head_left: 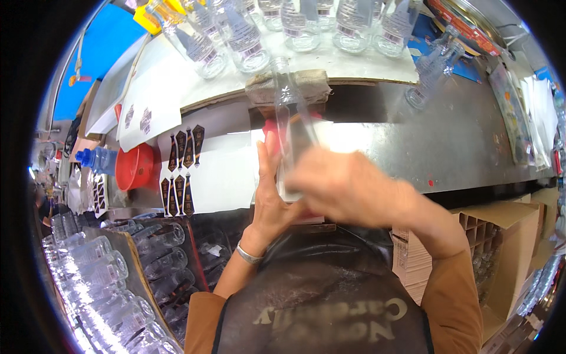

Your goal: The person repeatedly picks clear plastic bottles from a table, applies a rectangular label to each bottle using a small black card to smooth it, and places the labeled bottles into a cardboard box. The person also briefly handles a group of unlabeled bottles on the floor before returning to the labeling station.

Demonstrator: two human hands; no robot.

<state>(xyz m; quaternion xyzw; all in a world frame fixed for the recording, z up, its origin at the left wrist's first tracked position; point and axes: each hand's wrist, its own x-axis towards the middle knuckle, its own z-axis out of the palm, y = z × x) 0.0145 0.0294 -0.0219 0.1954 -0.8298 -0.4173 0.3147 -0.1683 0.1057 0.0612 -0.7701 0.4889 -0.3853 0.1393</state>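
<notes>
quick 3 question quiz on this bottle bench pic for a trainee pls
1. True or false: both hands are on the clear glass bottle.
2. Which hand's wrist wears a bracelet: A the left hand, B the right hand?
3. Fill in: the red funnel lies to the person's ____.

Key: 1 true; 2 A; 3 left.

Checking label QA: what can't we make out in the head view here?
- Right hand: motion-blurred; finger positions unreadable.
- Clear bottle: base hidden behind both hands; any label on it unclear.
- Left hand: fingertips hidden behind the bottle.
- Cardboard box: contents too dark, bent by the fisheye rim.
</notes>
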